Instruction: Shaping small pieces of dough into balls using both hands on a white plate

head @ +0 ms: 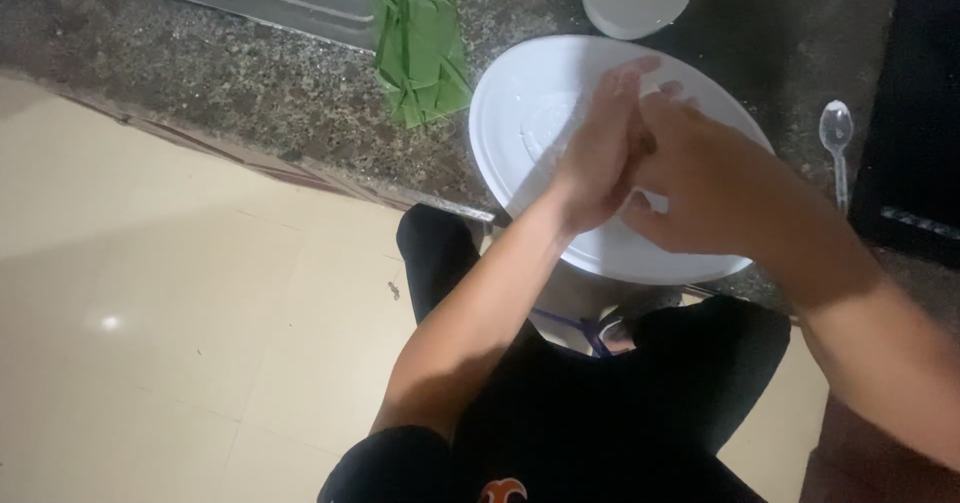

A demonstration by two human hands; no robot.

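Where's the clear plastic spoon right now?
In the head view, the clear plastic spoon lies on the speckled counter at the right, just past the big white plate's rim and beside the right hand.

1. left hand (600, 158) and right hand (705, 178): bare, no rings, no gloves, no watch showing
2. forearms bare up to the frame edge, no sleeves in view
3. trousers (600, 403): black, plain, loose over both knees
4. small orange and white mark (502, 490) on the black cloth at the bottom edge, partly cut off, shape unclear
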